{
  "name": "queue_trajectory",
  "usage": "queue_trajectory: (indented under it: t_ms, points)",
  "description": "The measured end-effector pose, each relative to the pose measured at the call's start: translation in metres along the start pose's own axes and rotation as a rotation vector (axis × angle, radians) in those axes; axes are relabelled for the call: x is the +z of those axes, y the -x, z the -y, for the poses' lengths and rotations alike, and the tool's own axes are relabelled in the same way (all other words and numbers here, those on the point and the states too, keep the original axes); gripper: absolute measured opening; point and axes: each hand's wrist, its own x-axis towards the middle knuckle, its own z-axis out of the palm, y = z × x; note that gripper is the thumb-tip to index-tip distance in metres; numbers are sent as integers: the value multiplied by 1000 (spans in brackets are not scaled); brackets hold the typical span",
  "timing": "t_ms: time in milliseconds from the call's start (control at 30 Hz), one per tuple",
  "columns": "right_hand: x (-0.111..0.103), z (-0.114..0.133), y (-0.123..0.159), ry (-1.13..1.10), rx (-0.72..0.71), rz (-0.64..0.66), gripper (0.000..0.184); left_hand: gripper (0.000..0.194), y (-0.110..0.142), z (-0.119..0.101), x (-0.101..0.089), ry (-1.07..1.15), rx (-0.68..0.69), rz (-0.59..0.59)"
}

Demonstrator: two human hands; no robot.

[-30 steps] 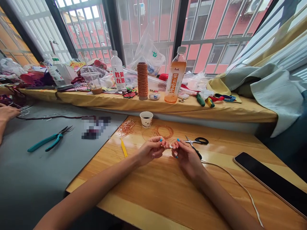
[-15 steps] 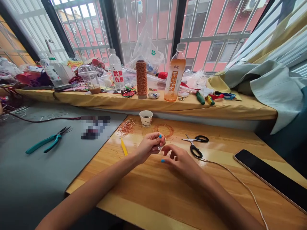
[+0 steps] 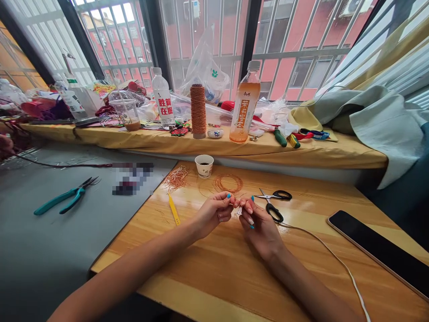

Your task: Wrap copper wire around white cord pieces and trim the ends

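Note:
My left hand (image 3: 214, 212) and my right hand (image 3: 258, 223) meet fingertip to fingertip over the wooden table (image 3: 234, 268), both pinched on a small pale piece (image 3: 238, 210) too tiny to name. Just beyond them lie a copper wire coil (image 3: 228, 183), a heap of short copper wire bits (image 3: 176, 178) and a small paper cup (image 3: 204, 166). Black-handled scissors (image 3: 274, 203) rest right of my right hand. A yellow strip (image 3: 173, 209) lies left of my left hand.
A phone (image 3: 378, 250) and a white cord (image 3: 335, 259) lie at the right. Teal pliers (image 3: 63, 200) sit on the grey mat. The cluttered sill holds a copper thread spool (image 3: 198, 111), an orange drink bottle (image 3: 245, 105) and a water bottle (image 3: 162, 100). Another person's hand (image 3: 5, 145) shows far left.
My right hand dropped away toward the table half a second ago, then came back up to my left fingertips. The other person's hand at far left drew back.

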Motion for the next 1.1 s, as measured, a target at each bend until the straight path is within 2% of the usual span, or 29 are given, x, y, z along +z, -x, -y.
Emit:
queue_trajectory:
  t_ms: [100,233,333,633,833,1000,1100]
  points:
    - [-1,3,-1,55,22,24,30,8,0,0,-1,-15,-23,-14]
    - [-2,8,-3,172,85,-8,32,9,-2,-1,-4,-88,-77,-42]
    - [-2,11,-4,214,73,-20,31,13,-3,-2,-4,-132,-78,-42]
    - [3,16,-1,236,49,-46,37,21,-2,-7,-1,-209,-76,-5]
    - [6,21,-2,156,-22,-111,35,19,-4,-9,-2,-191,-69,24]
    - [4,23,-2,160,37,30,41,17,-3,-6,-1,-156,-23,33]
    - [-4,19,-3,268,58,137,42,19,-1,-5,-1,-224,-47,48]
